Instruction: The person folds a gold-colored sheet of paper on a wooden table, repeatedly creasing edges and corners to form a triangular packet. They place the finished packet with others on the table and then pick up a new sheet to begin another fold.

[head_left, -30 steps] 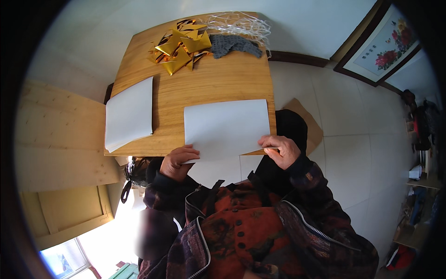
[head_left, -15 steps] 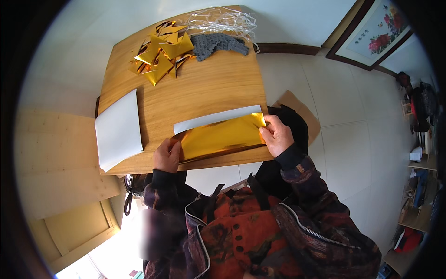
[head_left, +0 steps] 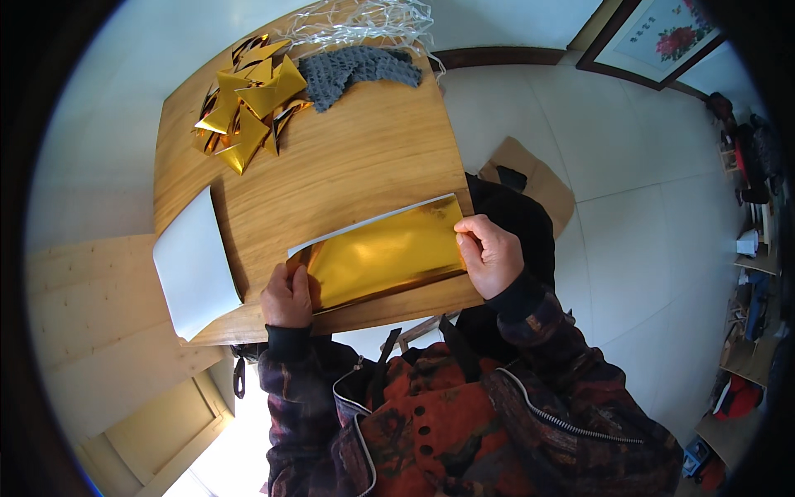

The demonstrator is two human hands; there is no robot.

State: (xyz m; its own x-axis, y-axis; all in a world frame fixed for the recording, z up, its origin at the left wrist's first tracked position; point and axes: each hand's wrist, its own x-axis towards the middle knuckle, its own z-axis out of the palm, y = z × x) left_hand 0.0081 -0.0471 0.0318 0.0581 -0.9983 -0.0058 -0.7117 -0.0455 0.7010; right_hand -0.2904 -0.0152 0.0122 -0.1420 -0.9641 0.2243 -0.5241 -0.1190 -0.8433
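A sheet of shiny gold paper (head_left: pixel 381 253) with a white reverse lies folded over near the table's front edge. Its gold side faces up, and a thin white strip shows along the far edge. My left hand (head_left: pixel 287 296) pinches the left end, thumb on top. At the right end, my right hand (head_left: pixel 490 255) grips the corner between thumb and fingers. Left of my left hand rests a stack of white sheets (head_left: pixel 195 265), slightly overhanging the table's edge.
On the wooden table (head_left: pixel 348 157), a pile of folded gold paper pieces (head_left: pixel 248 99) sits at the far left. Beside it are a crumpled grey cloth (head_left: pixel 360 73) and tangled clear strips (head_left: pixel 364 25). Flattened cardboard (head_left: pixel 530 178) lies on the floor, right of the table.
The gold flap now reaches further towards the far edge, so the white strip is much narrower. Both hands still hold the ends. The whole view has shifted a little.
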